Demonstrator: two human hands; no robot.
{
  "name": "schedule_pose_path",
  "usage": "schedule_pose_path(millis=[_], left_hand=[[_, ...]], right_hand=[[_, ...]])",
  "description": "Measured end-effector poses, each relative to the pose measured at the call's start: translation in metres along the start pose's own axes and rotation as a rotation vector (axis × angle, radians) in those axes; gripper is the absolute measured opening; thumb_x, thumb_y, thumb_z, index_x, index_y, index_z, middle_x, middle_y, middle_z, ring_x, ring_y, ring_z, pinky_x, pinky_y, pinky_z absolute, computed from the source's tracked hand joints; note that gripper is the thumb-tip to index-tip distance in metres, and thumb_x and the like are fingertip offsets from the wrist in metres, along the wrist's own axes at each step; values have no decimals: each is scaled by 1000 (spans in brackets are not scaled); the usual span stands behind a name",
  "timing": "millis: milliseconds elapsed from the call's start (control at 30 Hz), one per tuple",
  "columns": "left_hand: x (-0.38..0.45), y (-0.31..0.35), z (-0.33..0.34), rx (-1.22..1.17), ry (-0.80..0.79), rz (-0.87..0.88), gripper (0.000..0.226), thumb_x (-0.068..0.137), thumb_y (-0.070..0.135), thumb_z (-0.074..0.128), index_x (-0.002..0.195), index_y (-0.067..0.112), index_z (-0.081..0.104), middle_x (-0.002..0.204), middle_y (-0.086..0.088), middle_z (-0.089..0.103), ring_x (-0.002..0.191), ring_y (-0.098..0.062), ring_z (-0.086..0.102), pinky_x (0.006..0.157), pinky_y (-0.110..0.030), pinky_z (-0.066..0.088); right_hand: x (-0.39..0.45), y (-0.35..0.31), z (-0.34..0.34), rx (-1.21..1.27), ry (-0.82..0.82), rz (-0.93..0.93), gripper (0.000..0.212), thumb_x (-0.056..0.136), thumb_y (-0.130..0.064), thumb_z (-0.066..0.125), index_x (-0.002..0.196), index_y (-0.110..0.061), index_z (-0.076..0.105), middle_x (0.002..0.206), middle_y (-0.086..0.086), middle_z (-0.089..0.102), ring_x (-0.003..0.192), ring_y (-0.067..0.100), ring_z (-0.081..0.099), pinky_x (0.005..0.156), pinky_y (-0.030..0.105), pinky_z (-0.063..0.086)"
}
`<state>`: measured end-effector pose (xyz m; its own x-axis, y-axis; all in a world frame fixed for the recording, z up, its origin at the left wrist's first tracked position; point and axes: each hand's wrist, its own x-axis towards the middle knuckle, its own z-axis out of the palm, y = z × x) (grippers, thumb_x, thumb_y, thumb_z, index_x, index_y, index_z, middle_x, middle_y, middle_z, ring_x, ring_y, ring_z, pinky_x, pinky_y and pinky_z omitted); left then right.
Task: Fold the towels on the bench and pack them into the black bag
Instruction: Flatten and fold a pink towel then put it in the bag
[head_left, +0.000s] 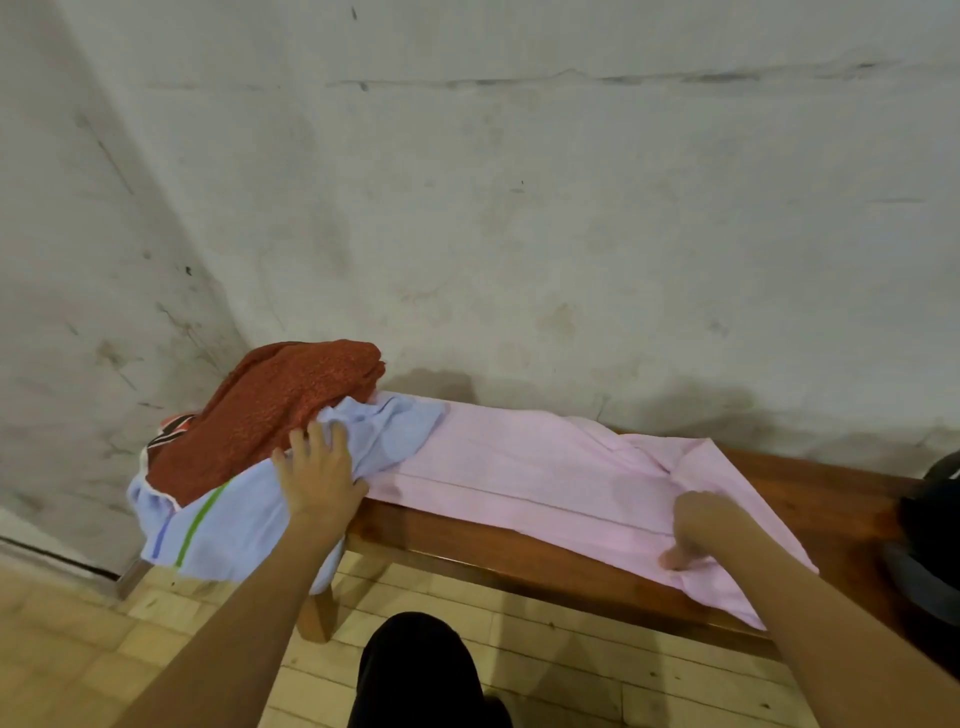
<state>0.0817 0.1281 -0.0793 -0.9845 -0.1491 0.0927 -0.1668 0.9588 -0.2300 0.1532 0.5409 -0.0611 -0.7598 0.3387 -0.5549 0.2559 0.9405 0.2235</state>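
Pink terry cloth runs across the middle of the frame: the pink towel (524, 467), smooth and flat along most of its length, lies spread over the wooden bench (810, 499), whose polished reddish-brown top shows at centre right and along the near edge. My right hand (696, 530), at lower right, curls down onto the towel's near edge, fingertips pinching the soft fabric where it wrinkles and droops over the bench front. A folded-over corner forms a raised triangular flap just above that hand.

My left hand (319, 470), left of centre, lies with fingers spread wide and fairly straight, pressing on the light blue towel (234, 519). That cloth is crumpled, hangs off the bench's left end, and carries narrow green and blue stripes. On top of it sits a rust-red towel (280, 410), nubbly and coarse, heaped in a rounded mound at left centre. A striped scrap of cloth peeks out at the mound's left side.

At the far right edge a dark, rounded shape, the black bag (930, 525), rests on the bench end, mostly cut off. Behind stands a stained, pale plaster wall (519, 182); below, tan floor tiles (78, 649).
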Motion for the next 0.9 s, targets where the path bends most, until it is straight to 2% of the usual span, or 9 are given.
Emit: schedule_pose_path(millis=[133, 267, 400, 467, 533, 600, 733, 833, 900], left_hand=[[-7, -13, -8, -61, -74, -38, 33, 97, 21, 47, 129, 18, 53, 128, -8, 51, 115, -29, 51, 89, -38, 46], [15, -43, -45, -368, 25, -168, 29, 98, 16, 42, 124, 6, 48, 116, -23, 59, 108, -45, 58, 86, -47, 45], [58, -89, -76, -537, 30, -210, 25, 99, 5, 42, 115, -9, 56, 118, -32, 59, 111, -45, 56, 96, -45, 39], [70, -102, -88, -647, -1, -196, 18, 93, 7, 55, 85, -8, 61, 86, -29, 63, 87, -41, 61, 78, -45, 46], [76, -107, -96, -738, -88, -196, 40, 87, 15, 68, 54, 3, 49, 46, -12, 49, 52, -29, 52, 52, -34, 44], [79, -106, -102, -747, -210, -206, 49, 84, 23, 75, 47, 5, 48, 31, -3, 44, 38, -20, 45, 41, -26, 39], [85, -96, -97, -878, -344, -264, 31, 86, 16, 75, 69, -3, 59, 51, -14, 57, 47, -24, 50, 42, -24, 49], [87, -91, -90, -989, -377, -302, 23, 87, 10, 73, 92, -11, 63, 87, -24, 64, 72, -33, 62, 84, -47, 58], [86, -88, -89, -988, -352, -308, 20, 88, 9, 71, 88, -10, 64, 93, -27, 66, 77, -35, 63, 91, -53, 54]], right_hand=[[1, -2, 2, -32, 28, -10, 60, 85, -55, 68, 128, -17, 51, 105, 1, 51, 97, 17, 47, 99, 31, 43], [2, -3, 3, -66, 31, -34, 57, 87, -53, 67, 129, -17, 51, 106, 1, 50, 98, 16, 48, 100, 30, 43], [3, -11, -1, -145, 30, -85, 51, 89, -46, 68, 128, -18, 53, 112, 1, 55, 112, 19, 56, 104, 35, 46], [3, -15, -1, -168, 9, -94, 51, 89, -45, 68, 129, -18, 51, 120, 2, 57, 117, 21, 55, 106, 37, 45], [3, -16, -3, -184, -2, -95, 52, 89, -45, 68, 130, -18, 50, 126, 3, 57, 119, 22, 54, 107, 38, 43], [3, -16, -4, -172, -3, -86, 54, 89, -45, 67, 132, -18, 49, 129, 3, 57, 120, 23, 54, 108, 37, 42], [0, -16, -7, -113, 3, -75, 51, 93, -41, 65, 135, -17, 49, 130, 4, 57, 119, 20, 55, 106, 33, 44], [-7, -22, -9, -98, 5, -67, 49, 95, -34, 63, 138, -15, 47, 136, 6, 54, 125, 22, 52, 109, 36, 43], [-11, -29, -12, -86, -4, -57, 47, 97, -29, 61, 139, -14, 45, 138, 6, 52, 128, 23, 50, 108, 38, 41]])
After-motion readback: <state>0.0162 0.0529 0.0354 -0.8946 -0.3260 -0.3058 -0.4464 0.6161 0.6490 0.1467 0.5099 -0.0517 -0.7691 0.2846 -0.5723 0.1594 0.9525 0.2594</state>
